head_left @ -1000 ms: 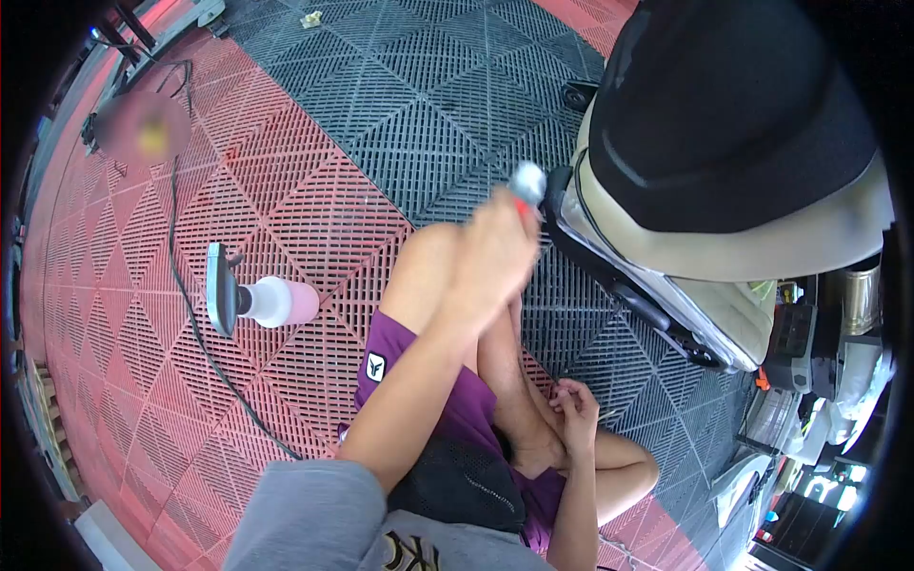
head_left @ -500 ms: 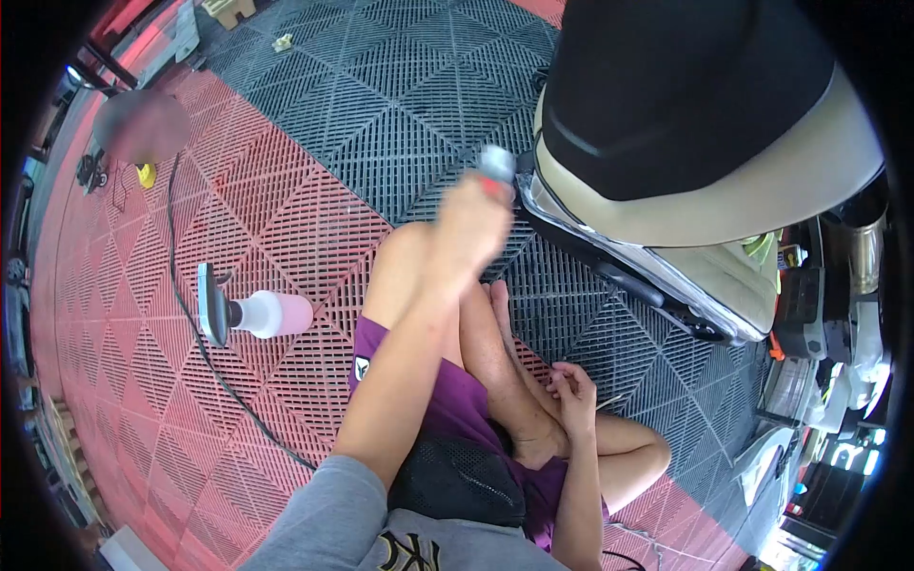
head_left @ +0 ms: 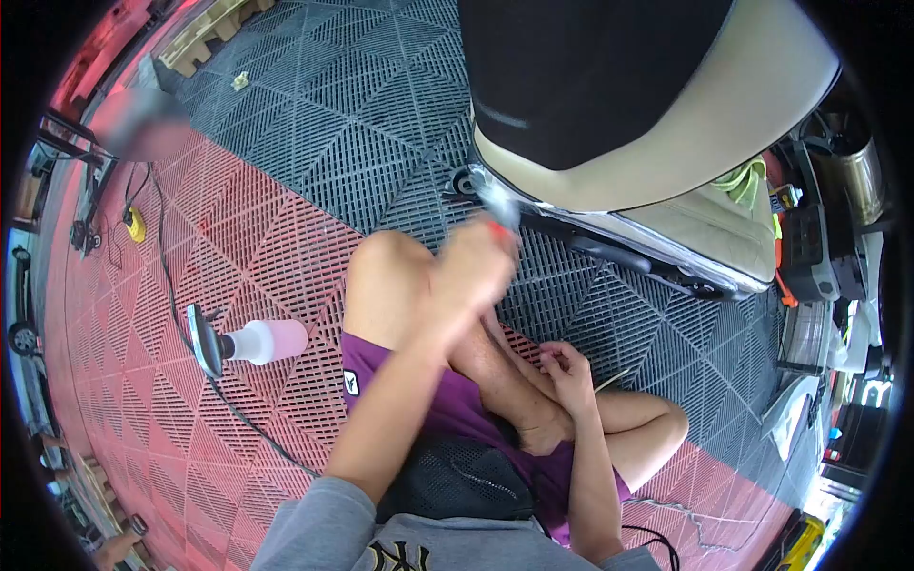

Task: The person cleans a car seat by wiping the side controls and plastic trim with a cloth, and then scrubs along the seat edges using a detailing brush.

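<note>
My left hand [head_left: 474, 266] is wrapped round a motion-blurred object [head_left: 497, 202] with a greyish, see-through end and a red part near the fingers; its kind cannot be made out. This end overlaps the lower edge of a car seat [head_left: 609, 195], beige with a black panel and lying on its side. Over my crossed shins, my right hand [head_left: 568, 376] rests with loosely bent fingers apart and nothing visible in them. A thin pale stick [head_left: 614, 378] shows just beside it. Left of my knee, a spray bottle [head_left: 271, 342] of pink liquid lies on its side.
Red and dark grey slatted tiles [head_left: 257, 224] cover the floor. A black cable [head_left: 243, 419] runs past the spray bottle. A yellow-green cloth [head_left: 741, 183] lies on the seat cushion. At right stand a dark case [head_left: 809, 233] and other gear. A blurred patch [head_left: 143, 124] covers something at upper left.
My view has shifted, so the seat appears farther left and higher. The left hand with its object has moved lower in view, against the seat's edge. The right hand stays over my shins.
</note>
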### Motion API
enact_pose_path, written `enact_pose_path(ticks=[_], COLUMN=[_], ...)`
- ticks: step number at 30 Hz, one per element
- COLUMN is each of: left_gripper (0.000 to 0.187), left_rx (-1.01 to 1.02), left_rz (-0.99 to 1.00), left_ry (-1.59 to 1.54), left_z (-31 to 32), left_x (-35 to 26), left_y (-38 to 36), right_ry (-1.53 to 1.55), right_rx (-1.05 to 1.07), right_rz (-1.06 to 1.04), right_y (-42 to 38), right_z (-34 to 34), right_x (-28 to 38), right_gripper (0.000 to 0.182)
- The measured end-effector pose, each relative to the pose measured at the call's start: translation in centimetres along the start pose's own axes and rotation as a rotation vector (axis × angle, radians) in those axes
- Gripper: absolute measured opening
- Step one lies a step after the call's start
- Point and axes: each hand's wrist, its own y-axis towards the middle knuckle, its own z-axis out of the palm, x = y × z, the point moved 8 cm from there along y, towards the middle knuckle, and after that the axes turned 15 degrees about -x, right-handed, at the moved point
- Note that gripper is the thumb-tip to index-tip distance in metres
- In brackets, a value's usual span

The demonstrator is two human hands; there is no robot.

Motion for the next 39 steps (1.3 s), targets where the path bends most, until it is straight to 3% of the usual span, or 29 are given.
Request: enact_pose_path(ticks=[1,2,3,5,6,7,9,10,15,17,18,21,23,25,28,29,31,34,37,39], left_gripper=[0.035,0.035,0.037,0.037,0.037,0.035,0.03,0.031,0.034,0.033,0.038,0.031,0.024,0.035,0.036,0.037,0.032,0.03,0.028,0.026], left_rx=[0.148,0.337,0.32,0.263,0.057,-0.006,-0.288,-0.288,0.008,0.137,0.166,-0.23,-0.289,-0.069,0.154,0.234,0.292,0.332,0.389,0.329], left_rz=[0.166,0.176,0.289,0.154,0.26,0.013,0.005,-0.078,0.176,0.285,0.227,0.078,0.005,-0.093,0.062,0.207,0.289,0.089,-0.365,-0.475], left_ry=[0.01,0.001,-0.005,-0.049,-0.062,-0.037,-0.084,-0.047,-0.166,-0.093,-0.092,-0.108,-0.116,-0.212,-0.208,-0.268,-0.336,-0.306,-0.7,-0.825], left_z=[3.4,6.0,8.4,5.7,2.2,0.2,-4.2,-4.9,3.8,3.0,3.3,-2.9,-4.5,-0.9,2.4,2.1,2.6,4.2,4.4,3.8], left_x=[-1.7,-3.5,-3.6,-4.2,-4.3,-1.4,1.7,2.2,-4.2,-7.2,-5.7,-0.1,1.1,-1.3,-5.3,-7.3,-7.5,-5.3,-2.4,0.0], left_y=[-2.7,-5.6,-7.3,-4.6,-2.2,0.8,3.0,3.0,-2.1,-5.2,-3.9,1.2,3.0,0.7,-2.7,-4.5,-5.8,-3.8,-1.9,-1.6], right_ry=[-0.026,-0.029,-0.036,-0.021,-0.004,0.018,0.047,0.055,-0.003,0.046,0.098,0.055,0.05,0.023,0.021,0.023,0.036,0.028,-0.001,0.019], right_rx=[0.017,0.017,0.02,0.01,-0.003,-0.022,-0.048,-0.056,-0.017,-0.026,-0.007,-0.035,-0.049,-0.041,-0.024,-0.023,-0.026,-0.018,-0.021,-0.029], right_rz=[-0.014,-0.015,-0.017,0.0,0.014,0.027,0.007,-0.001,-0.02,0.028,0.057,0.037,0.016,-0.022,-0.03,-0.041,-0.038,-0.033,-0.042,-0.028], right_y=[0.0,0.1,0.1,-0.1,-0.4,-0.5,-0.5,-0.6,0.0,0.1,0.2,0.0,-0.2,-0.3,-0.1,0.3,0.0,0.2,-0.3,-0.4], right_z=[0.2,0.2,0.0,-0.4,-0.7,-1.0,-1.0,-1.0,-0.5,-0.7,-0.6,-1.1,-1.3,-0.9,-0.6,-0.7,-1.0,-0.6,-0.7,-1.2], right_x=[-0.2,-0.1,-0.1,-0.1,-0.1,-0.1,0.1,0.1,-0.7,-1.0,-0.9,0.3,0.2,0.4,0.2,0.3,0.1,0.5,0.8,0.5], right_gripper=[0.019,0.019,0.019,0.02,0.02,0.02,0.02,0.02,0.02,0.02,0.02,0.02,0.02,0.021,0.021,0.021,0.02,0.02,0.019,0.018])
